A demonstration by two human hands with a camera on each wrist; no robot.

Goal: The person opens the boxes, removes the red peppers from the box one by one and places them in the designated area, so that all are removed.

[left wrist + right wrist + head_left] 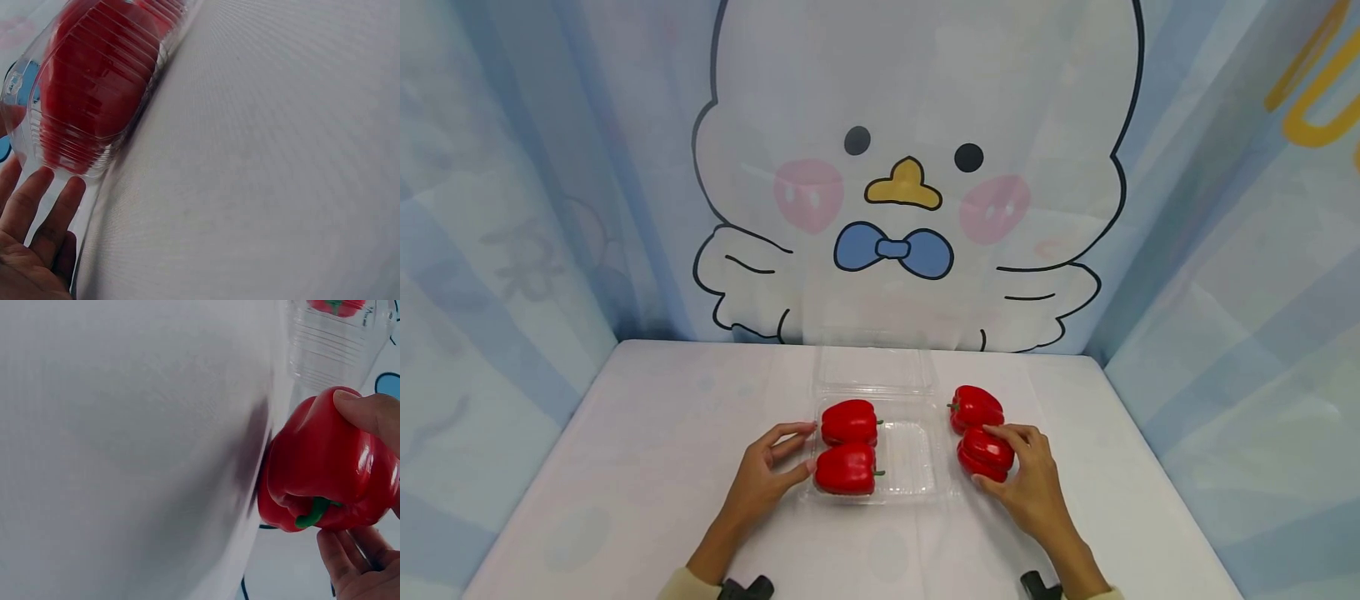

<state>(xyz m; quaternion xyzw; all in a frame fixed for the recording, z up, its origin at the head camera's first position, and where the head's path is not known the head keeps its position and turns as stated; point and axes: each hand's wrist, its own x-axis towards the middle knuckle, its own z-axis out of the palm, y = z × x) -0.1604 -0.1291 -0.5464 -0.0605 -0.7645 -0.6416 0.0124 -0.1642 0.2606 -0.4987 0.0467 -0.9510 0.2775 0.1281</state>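
Observation:
A clear plastic clamshell box (912,457) lies with its lid (874,367) folded back. Two red bell peppers sit in its left half, the rear pepper (849,422) behind the front pepper (846,469), both with stems pointing right. My left hand (767,467) is at the box's left side, its fairly straight fingers (62,206) touching the ribbed wall. Right of the box, my right hand (1028,475) grips a red bell pepper (325,462) between thumb and fingers; its green stem shows in the right wrist view. Just behind that one lies another red bell pepper (976,408).
The white table (625,500) bears the box and the peppers. A printed curtain (910,100) with a cartoon bird hangs along the table's back edge, and more blue and white cloth (490,250) encloses the sides.

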